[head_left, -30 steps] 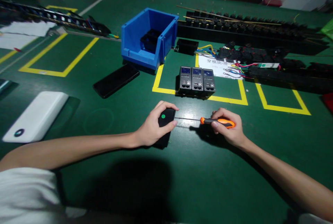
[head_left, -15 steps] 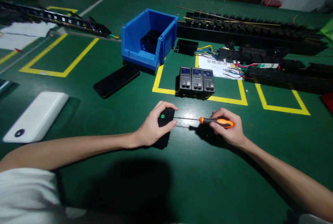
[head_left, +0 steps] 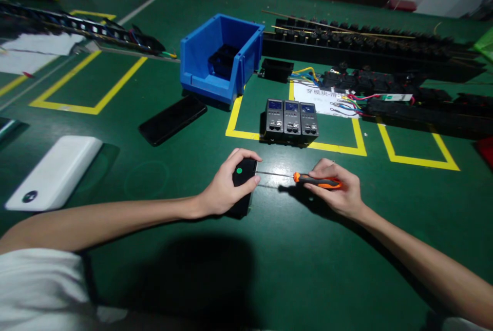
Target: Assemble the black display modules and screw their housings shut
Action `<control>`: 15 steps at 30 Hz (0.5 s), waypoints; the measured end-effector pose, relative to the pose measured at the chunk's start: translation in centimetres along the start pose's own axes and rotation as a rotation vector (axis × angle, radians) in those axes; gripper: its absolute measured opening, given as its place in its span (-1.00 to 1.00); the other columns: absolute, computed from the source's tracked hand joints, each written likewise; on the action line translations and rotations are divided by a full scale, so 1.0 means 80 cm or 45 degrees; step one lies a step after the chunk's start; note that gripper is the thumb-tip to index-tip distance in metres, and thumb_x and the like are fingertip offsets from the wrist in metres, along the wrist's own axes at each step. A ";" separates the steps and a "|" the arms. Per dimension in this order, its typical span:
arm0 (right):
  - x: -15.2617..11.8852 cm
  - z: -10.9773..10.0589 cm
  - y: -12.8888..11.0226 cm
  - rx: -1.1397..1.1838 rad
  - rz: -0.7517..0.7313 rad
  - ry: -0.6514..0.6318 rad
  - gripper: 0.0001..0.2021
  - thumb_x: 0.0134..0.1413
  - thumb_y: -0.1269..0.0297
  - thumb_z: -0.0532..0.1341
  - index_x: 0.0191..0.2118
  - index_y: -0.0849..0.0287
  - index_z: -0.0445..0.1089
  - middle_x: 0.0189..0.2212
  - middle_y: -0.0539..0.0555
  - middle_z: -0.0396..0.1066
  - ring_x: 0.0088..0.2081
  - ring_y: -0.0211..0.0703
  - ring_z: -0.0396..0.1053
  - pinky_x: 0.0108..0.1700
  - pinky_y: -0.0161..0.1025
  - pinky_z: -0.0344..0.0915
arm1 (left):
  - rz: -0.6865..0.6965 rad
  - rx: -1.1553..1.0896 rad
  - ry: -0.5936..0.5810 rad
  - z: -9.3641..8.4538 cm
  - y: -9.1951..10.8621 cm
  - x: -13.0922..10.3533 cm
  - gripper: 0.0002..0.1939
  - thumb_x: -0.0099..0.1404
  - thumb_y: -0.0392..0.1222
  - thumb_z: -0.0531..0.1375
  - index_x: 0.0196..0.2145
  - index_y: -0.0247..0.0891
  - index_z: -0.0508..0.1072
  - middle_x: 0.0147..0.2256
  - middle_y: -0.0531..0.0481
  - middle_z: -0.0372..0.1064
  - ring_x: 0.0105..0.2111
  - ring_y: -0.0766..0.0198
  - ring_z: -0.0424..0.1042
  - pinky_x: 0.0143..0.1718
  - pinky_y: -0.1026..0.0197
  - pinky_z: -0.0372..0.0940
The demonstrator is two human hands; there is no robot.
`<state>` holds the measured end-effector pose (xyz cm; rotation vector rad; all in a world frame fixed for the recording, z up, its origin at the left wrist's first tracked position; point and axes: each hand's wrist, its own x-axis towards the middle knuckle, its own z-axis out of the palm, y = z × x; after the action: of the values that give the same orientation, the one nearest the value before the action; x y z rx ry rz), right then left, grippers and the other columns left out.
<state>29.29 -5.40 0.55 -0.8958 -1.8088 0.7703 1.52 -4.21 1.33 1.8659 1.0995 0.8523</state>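
Note:
My left hand (head_left: 225,187) grips a black module (head_left: 243,177) with a green dot on its top, holding it down on the green table mat (head_left: 292,259). My right hand (head_left: 339,192) holds an orange-and-black screwdriver (head_left: 316,181) lying almost level. Its thin shaft points left, and the tip meets the right side of the module. Three similar black modules (head_left: 291,119) with small screens stand side by side just beyond, inside a yellow taped box.
A blue bin (head_left: 221,56) holding black parts stands at the back centre, a black phone (head_left: 172,119) lies in front of it. A white power bank (head_left: 54,171) lies at left. Long black strips (head_left: 370,49) and coloured wires (head_left: 346,100) fill the back right.
My right hand has turned a little on the screwdriver handle, so less orange shows. The module and my left hand have stayed in place.

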 end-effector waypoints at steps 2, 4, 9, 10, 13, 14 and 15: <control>0.001 0.000 0.000 0.026 0.045 0.012 -0.82 -0.08 0.43 0.41 -0.32 0.11 0.46 -0.43 0.03 0.46 -0.41 -0.18 0.40 -0.40 -0.22 0.33 | -0.002 -0.005 -0.009 0.000 0.000 -0.001 -0.69 0.27 -0.14 0.19 -0.05 -0.23 0.32 -0.12 -0.07 0.30 -0.10 0.15 0.33 -0.03 0.11 0.24; 0.002 0.000 0.000 0.074 0.113 0.027 -0.82 -0.08 0.43 0.41 -0.31 0.12 0.47 -0.43 0.03 0.46 -0.40 -0.20 0.41 -0.40 -0.24 0.34 | 0.000 -0.010 -0.018 0.000 0.001 -0.001 -0.69 0.27 -0.14 0.19 -0.05 -0.23 0.32 -0.12 -0.07 0.30 -0.10 0.15 0.33 -0.03 0.11 0.24; 0.005 -0.001 -0.001 0.112 0.207 0.046 -0.82 -0.10 0.37 0.43 -0.32 0.13 0.49 -0.42 0.04 0.49 -0.37 -0.18 0.45 -0.35 -0.23 0.39 | 0.010 -0.014 -0.021 0.001 -0.001 -0.001 -0.68 0.27 -0.14 0.20 -0.04 -0.23 0.32 -0.13 -0.07 0.30 -0.11 0.16 0.33 -0.03 0.11 0.24; 0.004 -0.001 -0.002 0.074 0.232 0.034 -0.80 -0.11 0.35 0.44 -0.30 0.14 0.49 -0.40 0.05 0.51 -0.36 -0.18 0.46 -0.33 -0.24 0.40 | 0.012 -0.015 -0.020 0.001 -0.001 -0.001 -0.68 0.27 -0.14 0.20 -0.04 -0.23 0.32 -0.13 -0.07 0.30 -0.11 0.16 0.33 -0.03 0.11 0.24; 0.001 -0.003 -0.004 0.009 0.364 -0.009 -0.71 -0.10 0.28 0.44 -0.20 0.14 0.48 -0.39 0.03 0.50 -0.42 -0.22 0.46 -0.40 -0.31 0.38 | 0.009 -0.021 -0.012 0.001 -0.001 -0.001 -0.68 0.27 -0.14 0.20 -0.04 -0.22 0.32 -0.12 -0.06 0.30 -0.10 0.16 0.33 -0.01 0.11 0.23; -0.001 -0.004 -0.004 0.045 0.416 -0.026 -0.72 -0.05 0.24 0.40 -0.17 0.14 0.46 -0.44 0.00 0.49 -0.48 -0.26 0.43 -0.47 -0.34 0.34 | 0.007 -0.024 -0.010 0.001 -0.001 -0.001 -0.69 0.27 -0.14 0.20 -0.04 -0.22 0.32 -0.12 -0.06 0.30 -0.10 0.16 0.33 -0.01 0.11 0.23; -0.002 -0.004 -0.004 0.103 0.459 -0.041 -0.75 0.02 0.18 0.36 -0.18 0.14 0.46 -0.51 -0.03 0.45 -0.56 -0.29 0.38 -0.54 -0.36 0.29 | 0.008 -0.028 -0.009 0.001 0.000 -0.001 -0.69 0.27 -0.15 0.20 -0.04 -0.23 0.32 -0.11 -0.06 0.29 -0.09 0.16 0.33 0.00 0.11 0.22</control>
<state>29.57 -5.66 0.83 -1.1783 -1.6501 1.0809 1.58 -4.29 1.25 1.8536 1.0763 0.8579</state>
